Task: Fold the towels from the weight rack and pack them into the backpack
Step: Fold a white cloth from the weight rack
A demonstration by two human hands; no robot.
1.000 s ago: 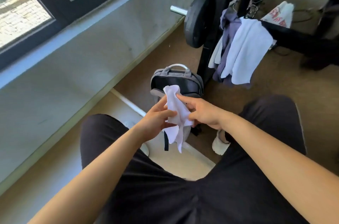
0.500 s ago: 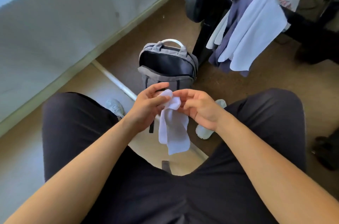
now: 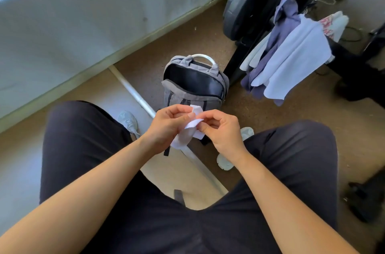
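The left hand (image 3: pixel 166 126) and right hand (image 3: pixel 220 131) both pinch the top of a small towel (image 3: pixel 181 139) that hangs down between the knees, with the open backpack (image 3: pixel 187 97) standing just beyond, straight ahead, equally near either hand.

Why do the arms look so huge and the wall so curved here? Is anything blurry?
Head view: the wide-angle lens swells the near forearms and bows the wall, which also looks smeared; the left hand, right hand and the small white towel they pinch are fairly sharp.
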